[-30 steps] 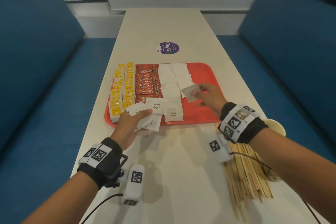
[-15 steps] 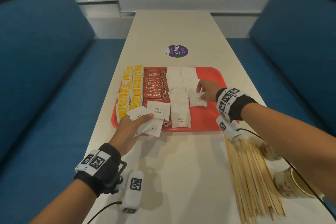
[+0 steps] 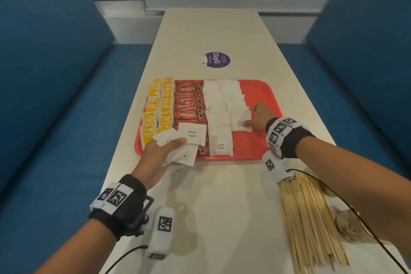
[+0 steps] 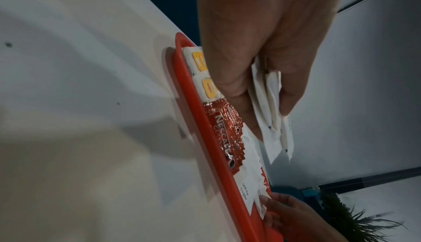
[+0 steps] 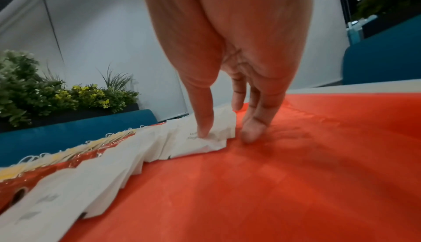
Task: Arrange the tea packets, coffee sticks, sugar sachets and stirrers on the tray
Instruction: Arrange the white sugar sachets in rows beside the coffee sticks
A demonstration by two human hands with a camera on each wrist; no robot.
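Sugar sachets [image 3: 219, 118]: flat white paper, judged very light, limp and easily creased; laid in two overlapping columns on the tray [image 3: 261, 95], right of the coffee sticks
Grip advice: best pinched at a free edge or corner, or slid flat under a fingertip; thin paper judged prone to sliding and fanning out when stacked
Left hand [image 3: 160, 155]: clamped on a fanned bundle of loose sachets [image 3: 184, 151], thumb on top, fingers beneath; held over the near left part of the tray, above the near ends of the tea and coffee rows
Right hand [image 3: 259, 115]: fingers extended and spread, nothing gripped; thumb tip pressing the nearest sachet [image 5: 205, 138] of the right column, other fingertips on bare tray floor just beside it
Tea packets [image 3: 159, 111]: yellow and white, two columns at the tray's left edge
Coffee sticks [image 3: 190, 104]: red foil, judged slick and slightly stiffer than the paper; one column between tea and sugar
Stirrers [image 3: 309, 218]: thin wooden sticks, judged light, rigid, apt to roll; loose pile on the counter [image 3: 222, 207], off the tray, just behind the right wrist
Open space: right part of tray floor bare, judged enough for the stirrers
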